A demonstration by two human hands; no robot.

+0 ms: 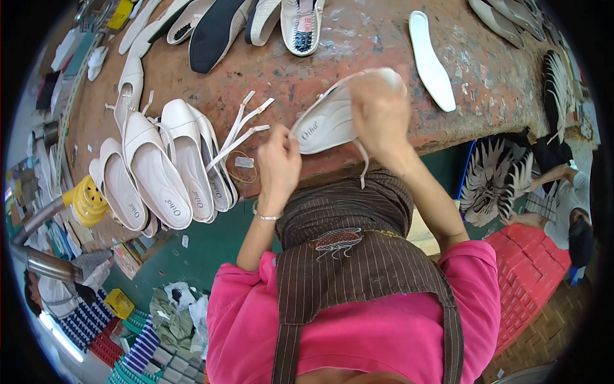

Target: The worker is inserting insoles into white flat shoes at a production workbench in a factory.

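Pink shirt point(384, 326) foremost, white shoe point(334, 116) slants away rightward from heel-gripping left hand point(279, 162) to blurred right hand point(382, 115), grip unclear.

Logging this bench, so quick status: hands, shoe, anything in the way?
Left hand holding pale shoe at heel end. Right hand blurred, over its front. No obstruction seen; white insole apart.

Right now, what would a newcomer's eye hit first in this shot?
Probably the bright pink shirt under a brown pinstriped apron, filling the lower middle. Just above, at the edge of the worn reddish workbench, is a cream strapped shoe, its heel end in the left hand, the right hand blurred over it. Then the cluster of cream shoes at left.
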